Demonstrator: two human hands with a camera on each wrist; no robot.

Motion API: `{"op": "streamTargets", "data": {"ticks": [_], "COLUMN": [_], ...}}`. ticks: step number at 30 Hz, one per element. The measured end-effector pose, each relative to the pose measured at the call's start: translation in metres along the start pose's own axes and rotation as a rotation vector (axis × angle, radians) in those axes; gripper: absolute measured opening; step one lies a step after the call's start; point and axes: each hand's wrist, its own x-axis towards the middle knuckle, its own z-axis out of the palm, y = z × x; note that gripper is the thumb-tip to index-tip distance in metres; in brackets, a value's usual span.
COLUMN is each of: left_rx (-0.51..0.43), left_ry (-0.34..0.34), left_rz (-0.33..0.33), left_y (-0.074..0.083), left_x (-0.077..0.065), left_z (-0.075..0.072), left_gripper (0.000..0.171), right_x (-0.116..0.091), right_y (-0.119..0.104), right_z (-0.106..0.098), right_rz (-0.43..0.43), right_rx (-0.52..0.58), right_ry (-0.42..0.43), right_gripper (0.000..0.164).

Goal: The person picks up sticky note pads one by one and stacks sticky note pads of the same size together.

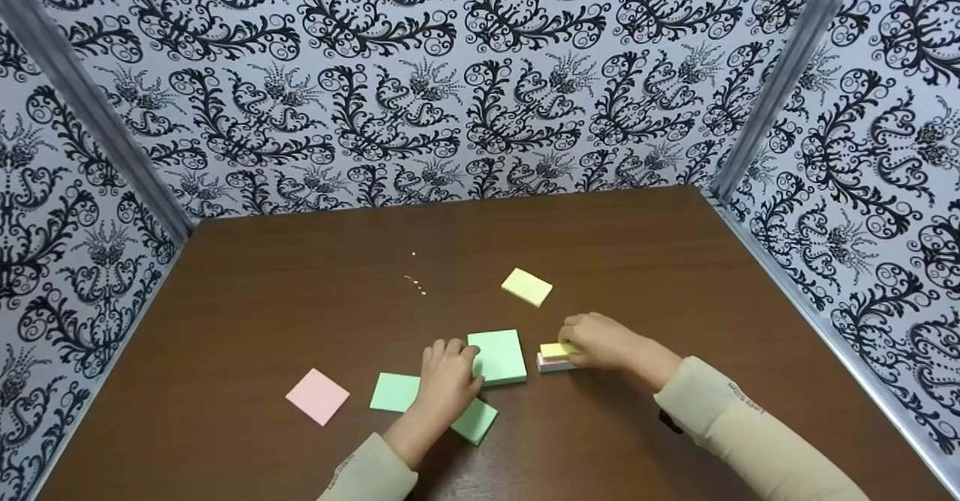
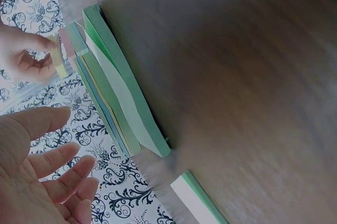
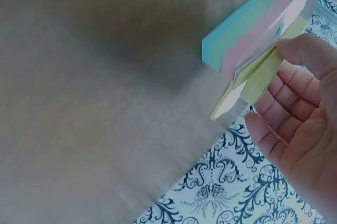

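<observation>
My right hand (image 1: 604,342) pinches a small yellow sticky-note pad (image 3: 263,77) between thumb and fingers. That pad sits at the top of a small stack with a pink pad (image 3: 256,37) and a blue-green pad (image 3: 231,32) below. Just left of it stands a larger stack of square sticky notes, light green (image 1: 499,355) on top, with yellow and blue layers showing in the left wrist view. Beside this stack's left edge is my left hand (image 1: 448,381), its fingers loosely bent and holding nothing; whether a fingertip touches the stack I cannot tell.
Two green pads (image 1: 394,392) (image 1: 476,420) lie around the left wrist, partly covered by it. Farther left is a pink square pad (image 1: 318,397). A yellow pad (image 1: 527,287) lies beyond the stacks, and small white specks (image 1: 415,283) dot the brown table (image 1: 300,283). Patterned walls enclose it.
</observation>
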Motion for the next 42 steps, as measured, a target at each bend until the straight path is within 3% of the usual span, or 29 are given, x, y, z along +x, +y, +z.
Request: {"op": "streamTargets", "data": {"ticks": [12, 25, 32, 42], "left_rx": [-0.020, -0.020, -0.006, -0.019], "left_ry": [0.011, 0.014, 0.049, 0.065], "left_rz": [-0.003, -0.010, 0.005, 0.007], "left_y": [-0.0023, -0.0030, -0.0034, -0.0069], "left_x": [-0.0026, -0.0037, -0.0044, -0.0052], "left_z": [-0.0005, 0.0006, 0.0016, 0.0021], "left_gripper": [0.028, 0.027, 0.028, 0.027], "right_x": [0.0008, 0.0020, 0.0031, 0.0018], "right_y": [-0.0033, -0.0012, -0.0013, -0.0013], "right_z": [0.0073, 0.0093, 0.0095, 0.0091], "right_rz": [0.001, 0.015, 0.098, 0.102], "right_rx": [0.017, -0.074, -0.027, -0.045], "right_ry": [-0.008, -0.021, -0.086, -0.086], "right_gripper": [0.013, 0.011, 0.009, 0.005]}}
